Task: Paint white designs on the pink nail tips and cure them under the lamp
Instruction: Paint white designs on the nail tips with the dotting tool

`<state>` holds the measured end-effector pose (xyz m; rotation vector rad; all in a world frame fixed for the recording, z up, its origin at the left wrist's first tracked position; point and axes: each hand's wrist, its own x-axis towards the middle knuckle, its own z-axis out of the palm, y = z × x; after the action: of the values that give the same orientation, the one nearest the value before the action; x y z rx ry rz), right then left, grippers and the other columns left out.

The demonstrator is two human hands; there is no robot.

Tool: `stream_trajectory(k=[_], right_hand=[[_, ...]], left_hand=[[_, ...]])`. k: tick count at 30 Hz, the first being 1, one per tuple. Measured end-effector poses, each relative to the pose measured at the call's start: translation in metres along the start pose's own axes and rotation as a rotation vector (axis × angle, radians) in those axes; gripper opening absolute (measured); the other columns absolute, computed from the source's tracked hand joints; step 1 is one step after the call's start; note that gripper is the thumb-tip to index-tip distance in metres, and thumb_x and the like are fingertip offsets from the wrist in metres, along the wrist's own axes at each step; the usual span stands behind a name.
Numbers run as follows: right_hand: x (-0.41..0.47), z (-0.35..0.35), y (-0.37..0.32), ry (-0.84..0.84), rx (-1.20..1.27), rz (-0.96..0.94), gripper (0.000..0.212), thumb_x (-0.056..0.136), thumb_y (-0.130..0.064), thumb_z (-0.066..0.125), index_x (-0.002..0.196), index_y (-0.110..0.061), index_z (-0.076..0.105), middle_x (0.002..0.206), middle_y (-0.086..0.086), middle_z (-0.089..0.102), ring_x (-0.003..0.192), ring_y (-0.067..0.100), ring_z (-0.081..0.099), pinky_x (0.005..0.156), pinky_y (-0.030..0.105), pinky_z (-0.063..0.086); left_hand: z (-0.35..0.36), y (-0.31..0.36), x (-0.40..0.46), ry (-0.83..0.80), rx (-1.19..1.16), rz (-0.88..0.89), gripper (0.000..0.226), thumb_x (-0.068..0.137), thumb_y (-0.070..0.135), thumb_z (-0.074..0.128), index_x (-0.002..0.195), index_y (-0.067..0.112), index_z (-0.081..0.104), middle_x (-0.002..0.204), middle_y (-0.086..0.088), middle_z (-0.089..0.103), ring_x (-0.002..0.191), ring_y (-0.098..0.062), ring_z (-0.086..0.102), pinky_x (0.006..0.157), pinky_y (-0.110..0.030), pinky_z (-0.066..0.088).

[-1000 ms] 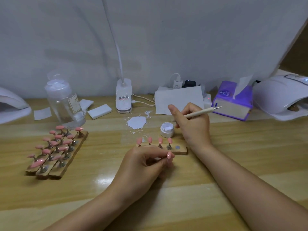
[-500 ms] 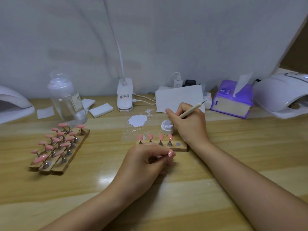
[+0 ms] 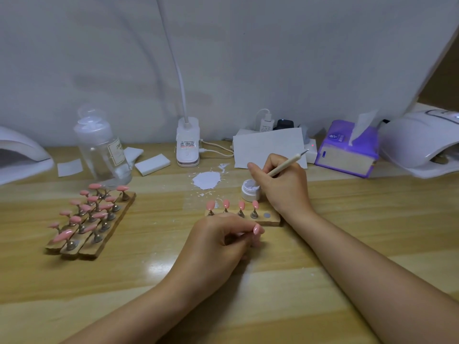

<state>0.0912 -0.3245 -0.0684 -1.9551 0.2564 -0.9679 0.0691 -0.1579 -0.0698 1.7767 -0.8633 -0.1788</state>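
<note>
My left hand (image 3: 218,242) pinches one pink nail tip (image 3: 257,229) on its small stand, just in front of a wooden strip (image 3: 272,219) that carries several more pink tips on metal stands. My right hand (image 3: 283,184) grips a thin beige dotting pen (image 3: 285,165) like a pencil, its lower end down at the small open jar of white gel (image 3: 250,189). The pen's lower tip is hidden behind my fingers. A white curing lamp (image 3: 422,142) sits at the far right.
Three wooden strips with several pink tips (image 3: 92,217) lie at the left. A clear bottle (image 3: 101,147), white pads (image 3: 152,164), a clip lamp base (image 3: 188,142), a white paint smear (image 3: 206,180), paper (image 3: 268,145), a purple tissue box (image 3: 347,150) and a second lamp (image 3: 19,155) line the back.
My right hand has tilted the pen from nearly level to steeply upright and lowered it toward the white gel jar. My left hand keeps holding the nail tip in place.
</note>
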Motion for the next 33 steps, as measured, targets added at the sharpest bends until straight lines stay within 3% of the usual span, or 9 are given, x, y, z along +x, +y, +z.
stream_trajectory(k=[9, 13, 17, 24, 27, 29, 33], right_hand=[[0.001, 0.0, 0.001, -0.005, 0.001, 0.02, 0.045, 0.079, -0.023, 0.069, 0.047, -0.019, 0.037, 0.039, -0.009, 0.042, 0.045, 0.004, 0.04, 0.046, 0.015, 0.028], [0.0, 0.0, 0.0, 0.002, -0.014, 0.029, 0.043, 0.08, -0.024, 0.068, 0.049, -0.018, 0.039, 0.043, -0.008, 0.041, 0.046, 0.005, 0.041, 0.048, 0.02, 0.031], [0.001, -0.001, 0.001, 0.001, -0.002, 0.041, 0.044, 0.08, -0.02, 0.068, 0.047, -0.019, 0.039, 0.04, -0.008, 0.042, 0.044, 0.003, 0.041, 0.045, 0.014, 0.029], [0.0, -0.002, -0.006, 0.078, 0.106, 0.018, 0.043, 0.081, -0.02, 0.068, 0.05, -0.015, 0.039, 0.045, -0.007, 0.041, 0.045, 0.003, 0.04, 0.048, 0.014, 0.031], [-0.003, -0.006, -0.015, 0.128, 0.227, 0.041, 0.039, 0.083, -0.022, 0.066, 0.053, -0.016, 0.043, 0.044, -0.01, 0.047, 0.043, 0.0, 0.043, 0.049, 0.012, 0.034], [-0.005, -0.011, -0.024, 0.122, 0.314, 0.101, 0.031, 0.085, -0.026, 0.063, 0.059, -0.014, 0.051, 0.049, -0.003, 0.056, 0.042, 0.001, 0.051, 0.049, 0.015, 0.041], [0.001, -0.034, -0.049, 0.162, 0.44, 0.14, 0.03, 0.088, -0.029, 0.059, 0.062, -0.014, 0.058, 0.044, -0.003, 0.06, 0.043, 0.002, 0.055, 0.045, 0.012, 0.041]], left_hand=[[0.0, 0.001, 0.001, 0.003, -0.035, -0.005, 0.012, 0.083, 0.013, 0.064, 0.077, 0.018, 0.073, 0.069, 0.005, 0.067, 0.064, -0.005, 0.058, 0.055, -0.018, 0.049], [0.0, 0.0, 0.001, -0.001, -0.01, 0.005, 0.011, 0.083, 0.016, 0.064, 0.078, 0.018, 0.074, 0.07, 0.008, 0.067, 0.067, -0.005, 0.057, 0.059, -0.028, 0.053], [-0.001, 0.002, 0.001, 0.003, 0.006, 0.018, 0.01, 0.082, 0.015, 0.066, 0.077, 0.015, 0.075, 0.07, 0.01, 0.066, 0.067, -0.005, 0.056, 0.065, -0.037, 0.054], [-0.001, 0.002, 0.0, 0.008, -0.069, 0.001, 0.011, 0.08, 0.014, 0.066, 0.074, 0.011, 0.074, 0.07, 0.005, 0.066, 0.066, -0.007, 0.059, 0.054, -0.021, 0.052], [-0.001, 0.002, 0.001, 0.01, -0.059, 0.0, 0.011, 0.08, 0.017, 0.066, 0.075, 0.011, 0.074, 0.069, 0.007, 0.066, 0.066, -0.01, 0.059, 0.061, -0.034, 0.055], [-0.002, 0.002, 0.001, 0.006, -0.056, -0.008, 0.012, 0.08, 0.018, 0.066, 0.074, 0.012, 0.074, 0.068, 0.007, 0.066, 0.065, -0.01, 0.058, 0.065, -0.038, 0.054], [-0.004, 0.006, 0.0, 0.005, -0.095, -0.029, 0.012, 0.08, 0.016, 0.067, 0.07, 0.016, 0.073, 0.068, 0.002, 0.068, 0.052, -0.005, 0.052, 0.057, -0.02, 0.048]])
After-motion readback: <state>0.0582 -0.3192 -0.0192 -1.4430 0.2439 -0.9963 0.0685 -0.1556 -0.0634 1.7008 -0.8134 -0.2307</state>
